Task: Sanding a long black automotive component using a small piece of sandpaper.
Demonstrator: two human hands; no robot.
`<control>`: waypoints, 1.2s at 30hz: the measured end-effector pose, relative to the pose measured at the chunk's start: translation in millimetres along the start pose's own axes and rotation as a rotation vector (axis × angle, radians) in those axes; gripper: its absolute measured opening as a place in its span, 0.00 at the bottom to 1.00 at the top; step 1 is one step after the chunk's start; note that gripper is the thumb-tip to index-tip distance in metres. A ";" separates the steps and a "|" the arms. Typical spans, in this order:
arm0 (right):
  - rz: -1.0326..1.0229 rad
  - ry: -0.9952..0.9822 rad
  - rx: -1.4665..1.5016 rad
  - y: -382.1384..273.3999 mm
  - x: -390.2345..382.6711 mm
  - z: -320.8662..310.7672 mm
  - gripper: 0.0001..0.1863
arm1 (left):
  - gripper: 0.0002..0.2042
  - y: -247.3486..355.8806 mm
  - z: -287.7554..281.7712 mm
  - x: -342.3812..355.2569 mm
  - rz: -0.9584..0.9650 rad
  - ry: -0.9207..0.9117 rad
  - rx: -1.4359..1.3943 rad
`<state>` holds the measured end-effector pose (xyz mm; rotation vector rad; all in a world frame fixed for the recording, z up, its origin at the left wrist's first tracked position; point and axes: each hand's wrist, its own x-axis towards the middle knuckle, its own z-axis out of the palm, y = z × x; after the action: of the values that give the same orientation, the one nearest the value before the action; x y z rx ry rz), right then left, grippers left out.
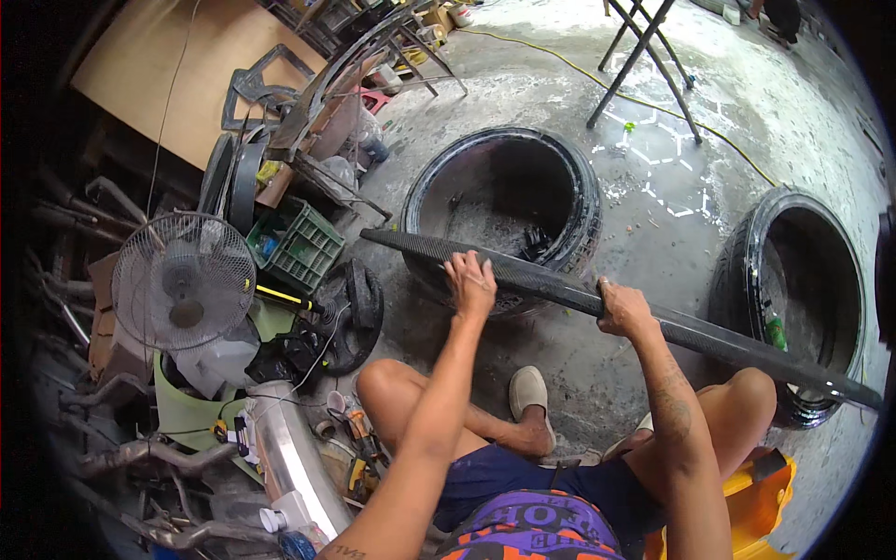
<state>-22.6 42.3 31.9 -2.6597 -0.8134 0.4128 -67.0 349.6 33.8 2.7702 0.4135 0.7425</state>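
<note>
A long, narrow black panel with a woven, carbon-fibre look (pixel 551 283) lies slantwise in front of me, its left end farther away. It spans two tyres, passing over the near rim of the middle tyre (pixel 581 201) and the near part of the right tyre (pixel 737 280). My left hand (pixel 471 283) is on the panel left of its middle, fingers bent over its upper face. Whether a small thing lies under those fingers is hidden. Farther right, my right hand (pixel 625 308) is closed round the panel, its thumb side at the far edge.
A green bottle (pixel 776 331) stands inside the right tyre. At left are a wire-caged fan (pixel 184 285), a green crate (pixel 301 245), a silver pipe (pixel 297 457) and a cordless tool (pixel 359 453). A yellow plastic object (pixel 761 504) is beside my right leg. Stand legs (pixel 644 47) rise beyond.
</note>
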 end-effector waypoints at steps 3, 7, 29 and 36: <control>0.036 -0.040 0.007 4.1 1.2 2.4 0.35 | 0.13 61.7 16.9 -43.7 0.135 -0.091 -0.063; 0.014 0.034 -0.024 6.2 -7.3 11.5 0.32 | 0.12 55.0 -0.1 -41.2 0.161 -0.091 -0.141; 0.060 -0.034 -0.022 -5.3 -9.9 11.6 0.32 | 0.10 36.3 -1.5 -37.4 0.113 -0.020 -0.119; 0.000 0.072 -0.043 -2.0 -14.1 19.8 0.35 | 0.19 111.5 6.6 -83.7 0.123 -0.143 -0.272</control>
<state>-42.0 40.1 17.3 -2.6973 -0.8092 0.3012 -110.0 217.2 24.5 2.5856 0.1056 0.5742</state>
